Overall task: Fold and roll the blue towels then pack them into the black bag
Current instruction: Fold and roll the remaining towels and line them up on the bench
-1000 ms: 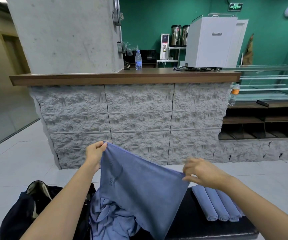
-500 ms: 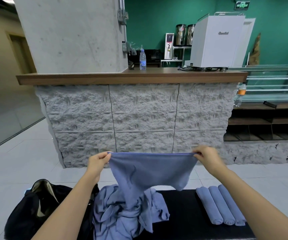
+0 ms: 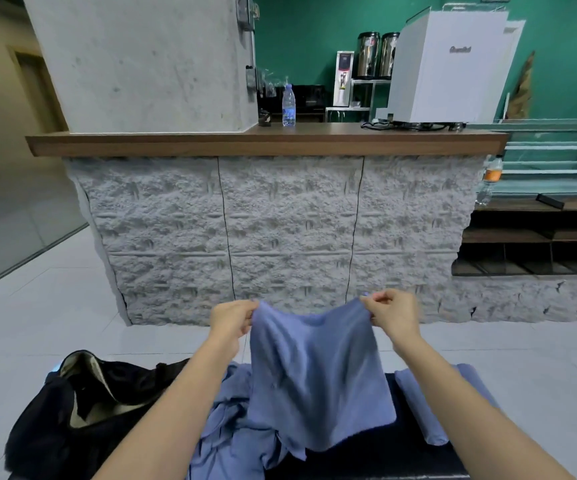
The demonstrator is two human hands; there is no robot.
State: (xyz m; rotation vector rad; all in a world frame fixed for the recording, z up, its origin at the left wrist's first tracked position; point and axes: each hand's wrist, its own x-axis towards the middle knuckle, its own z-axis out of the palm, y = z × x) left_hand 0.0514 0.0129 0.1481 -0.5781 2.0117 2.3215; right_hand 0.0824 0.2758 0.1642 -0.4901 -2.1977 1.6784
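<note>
1. Pale tiled floor (image 3: 37,323) lies open toward 9 o'clock and 3 o'clock, while a stone-faced counter (image 3: 287,237) with a wooden top closes off 12 o'clock.
2. A black surface (image 3: 366,455) sits at 6 o'clock, with bare floor between it and the foot of the counter.
3. One blue towel (image 3: 315,368) hangs in the air over the surface. Its top edge sags between the two hands and its lower edge hangs loose.
4. The left hand (image 3: 233,318) pinches the towel's top left corner, thumb and fingers (image 3: 242,308) closed on the cloth.
5. The right hand (image 3: 392,311) pinches the top right corner, fingers (image 3: 380,301) curled on the hem.
6. A heap of unfolded blue towels (image 3: 231,427) lies on the surface at 7 o'clock, under the held one.
7. Rolled towels (image 3: 422,407) lie at 4 o'clock, partly hidden by the right forearm, so their number cannot be told.
8. The black bag (image 3: 48,427) sits at 8 o'clock by the heap, its mouth gaping and a pale lining showing.
</note>
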